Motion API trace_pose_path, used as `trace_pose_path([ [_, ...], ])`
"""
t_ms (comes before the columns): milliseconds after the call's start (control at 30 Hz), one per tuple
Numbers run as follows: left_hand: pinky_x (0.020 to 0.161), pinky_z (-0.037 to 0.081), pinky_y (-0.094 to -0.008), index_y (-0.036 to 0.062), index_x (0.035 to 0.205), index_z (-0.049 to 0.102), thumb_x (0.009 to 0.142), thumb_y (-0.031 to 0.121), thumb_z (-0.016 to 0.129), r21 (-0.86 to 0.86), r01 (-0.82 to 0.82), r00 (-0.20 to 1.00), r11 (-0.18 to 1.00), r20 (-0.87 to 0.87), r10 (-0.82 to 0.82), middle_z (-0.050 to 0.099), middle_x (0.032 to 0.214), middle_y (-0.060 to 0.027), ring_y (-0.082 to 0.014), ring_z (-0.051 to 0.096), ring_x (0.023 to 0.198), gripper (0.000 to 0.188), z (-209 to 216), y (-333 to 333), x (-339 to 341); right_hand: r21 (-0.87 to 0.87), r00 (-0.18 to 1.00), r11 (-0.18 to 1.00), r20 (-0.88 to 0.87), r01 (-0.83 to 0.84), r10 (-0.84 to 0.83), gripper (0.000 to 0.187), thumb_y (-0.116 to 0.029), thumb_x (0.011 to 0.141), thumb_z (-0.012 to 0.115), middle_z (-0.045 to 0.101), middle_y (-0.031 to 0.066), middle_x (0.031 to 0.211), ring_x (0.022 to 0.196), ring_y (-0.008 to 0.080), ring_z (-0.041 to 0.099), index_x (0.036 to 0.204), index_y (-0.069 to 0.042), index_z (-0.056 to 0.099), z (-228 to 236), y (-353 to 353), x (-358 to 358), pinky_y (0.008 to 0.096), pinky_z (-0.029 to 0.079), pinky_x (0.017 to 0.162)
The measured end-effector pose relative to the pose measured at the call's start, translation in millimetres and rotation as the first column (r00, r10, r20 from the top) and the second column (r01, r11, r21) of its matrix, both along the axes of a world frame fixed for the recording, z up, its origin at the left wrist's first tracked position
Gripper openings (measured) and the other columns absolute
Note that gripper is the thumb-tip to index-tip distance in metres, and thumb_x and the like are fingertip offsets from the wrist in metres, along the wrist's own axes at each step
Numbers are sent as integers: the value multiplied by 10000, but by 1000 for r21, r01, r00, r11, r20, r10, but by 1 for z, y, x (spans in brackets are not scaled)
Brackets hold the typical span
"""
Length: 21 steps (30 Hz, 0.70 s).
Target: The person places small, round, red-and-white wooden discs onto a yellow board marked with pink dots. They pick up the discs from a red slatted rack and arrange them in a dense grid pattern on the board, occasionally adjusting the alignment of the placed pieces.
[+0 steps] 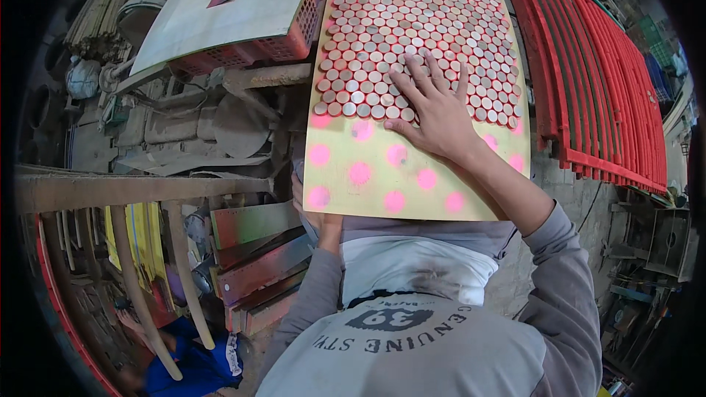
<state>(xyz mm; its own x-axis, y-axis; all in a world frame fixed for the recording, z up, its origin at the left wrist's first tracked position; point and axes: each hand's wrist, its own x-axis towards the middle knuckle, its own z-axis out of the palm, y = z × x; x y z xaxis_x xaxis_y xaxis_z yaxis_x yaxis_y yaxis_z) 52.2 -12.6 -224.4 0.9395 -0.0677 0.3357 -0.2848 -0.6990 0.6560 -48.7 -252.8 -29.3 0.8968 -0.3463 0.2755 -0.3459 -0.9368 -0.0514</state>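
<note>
A pale yellow board (338, 187) lies in front of me, its near part marked with pink spots. Small round discs (371, 48) with red sides and pale tops cover its far part in tight rows. My right hand (437, 114) rests palm down over the near rows of discs, fingers spread, with the thumb by the lowest row. At the board's near left edge, my left hand (316, 209) reaches up from below; the board hides most of its fingers, so its grip does not show.
A red slatted rack (610, 81) stands to the right. At upper left, a white panel (220, 26) lies on a red plastic crate (305, 29). A wooden rail (147, 190) and painted boards (257, 268) are on the left. A person in blue (195, 360) is at lower left.
</note>
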Motion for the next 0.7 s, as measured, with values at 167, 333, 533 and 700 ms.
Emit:
trace_pose_path([
  [167, 876, 534, -377, -2, 1265, 622, 979, 122, 631, -18, -1, 1000, 1000, -15, 1, 682, 1190, -120, -248, 652, 995, 312, -1, 0, 0, -32, 999, 999, 54, -2, 4, 888, -776, 876, 530, 377, 157, 1609, 1516, 381, 285, 1527, -176, 465, -6, -1, 1, 743, -8, 1158],
  [333, 878, 535, -380, -3, 1265, 620, 979, 123, 633, -32, 3, 1000, 999, -23, -3, 679, 1196, -120, -252, 652, 999, 313, -1, 1, -1, -24, 999, 1000, 29, -16, 16, 976, -811, 840, 539, 369, 201, 1601, 1516, 378, 286, 1544, -144, 435, 3, 3, 4, 743, 0, 1159],
  [533, 880, 536, -385, -4, 1265, 617, 978, 123, 634, -56, 11, 999, 998, -38, -13, 675, 1203, -120, -256, 651, 1003, 314, -2, 2, 0, -26, 994, 998, 91, -63, 65, 990, -797, 841, 545, 347, 213, 1612, 1521, 372, 291, 1559, -131, 404, 1, 11, 25, 739, -1, 1170],
  [700, 882, 537, -389, -4, 1265, 615, 978, 123, 635, -81, 15, 998, 997, -56, -20, 672, 1208, -121, -259, 651, 1007, 316, -3, 7, 4, -40, 997, 999, 68, -32, 35, 988, -788, 871, 514, 350, 211, 1609, 1504, 367, 323, 1536, -63, 423, -9, 10, 33, 753, 13, 1163],
])
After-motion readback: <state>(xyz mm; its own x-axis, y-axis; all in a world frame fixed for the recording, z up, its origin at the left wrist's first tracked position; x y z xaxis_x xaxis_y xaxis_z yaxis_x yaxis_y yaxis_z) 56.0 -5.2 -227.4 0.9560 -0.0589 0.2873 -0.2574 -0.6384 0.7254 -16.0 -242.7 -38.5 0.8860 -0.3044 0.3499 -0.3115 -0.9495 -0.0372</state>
